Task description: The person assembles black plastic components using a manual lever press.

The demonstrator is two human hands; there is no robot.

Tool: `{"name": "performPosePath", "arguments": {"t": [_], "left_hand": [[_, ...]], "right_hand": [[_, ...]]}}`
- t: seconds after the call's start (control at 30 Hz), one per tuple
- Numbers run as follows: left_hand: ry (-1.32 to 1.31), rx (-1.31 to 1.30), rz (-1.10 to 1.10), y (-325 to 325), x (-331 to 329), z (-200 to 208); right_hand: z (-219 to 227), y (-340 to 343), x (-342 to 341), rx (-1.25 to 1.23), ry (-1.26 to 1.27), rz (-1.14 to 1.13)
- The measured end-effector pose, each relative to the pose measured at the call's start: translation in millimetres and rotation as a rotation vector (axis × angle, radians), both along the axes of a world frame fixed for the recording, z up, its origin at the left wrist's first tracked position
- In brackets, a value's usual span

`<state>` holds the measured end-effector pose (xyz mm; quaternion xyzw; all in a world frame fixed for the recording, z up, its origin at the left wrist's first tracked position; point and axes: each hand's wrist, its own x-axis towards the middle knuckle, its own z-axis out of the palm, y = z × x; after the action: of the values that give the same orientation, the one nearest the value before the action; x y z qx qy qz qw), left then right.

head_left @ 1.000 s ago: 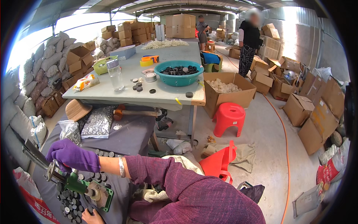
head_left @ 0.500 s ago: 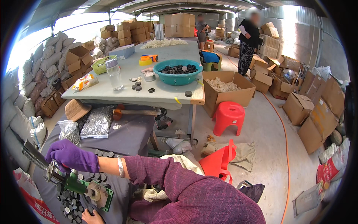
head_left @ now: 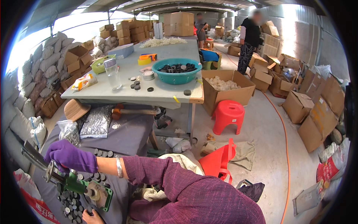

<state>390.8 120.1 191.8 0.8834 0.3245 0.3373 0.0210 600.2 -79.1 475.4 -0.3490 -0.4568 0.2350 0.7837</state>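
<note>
A green hand press stands on the grey cloth-covered bench at the lower left. My right hand, in a purple knitted glove, is wrapped round its lever handle. Beside the press base, at the bottom edge, is my bare left hand. Its fingers are bent together, with a dark bit between them too small to make out; the rest of this hand is cut off. Many small round black caps lie loose left of the base, and several more lie behind the press.
Further back on the bench are a clear bag of small rings, a straw hat and a hammer. A table beyond bears a teal basin of black parts. On the floor stand a red stool and a carton.
Both my hands stay in nearly the same place, the right one still on the lever. In the background, the standing person in black has turned and lowered an arm.
</note>
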Motion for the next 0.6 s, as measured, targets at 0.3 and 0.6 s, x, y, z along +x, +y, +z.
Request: {"name": "performPosePath", "arguments": {"t": [0.3, 0.6], "left_hand": [[-0.304, -0.351, -0.099, -52.5, 32.9, 51.4], [-0.374, -0.453, -0.29, -83.8, 34.0, 68.8]], "right_hand": [[12.9, -35.1, 35.5, 0.212, -1.026, -0.528], [11.6, -28.4, -3.0, -0.11, -0.261, -0.106]]}}
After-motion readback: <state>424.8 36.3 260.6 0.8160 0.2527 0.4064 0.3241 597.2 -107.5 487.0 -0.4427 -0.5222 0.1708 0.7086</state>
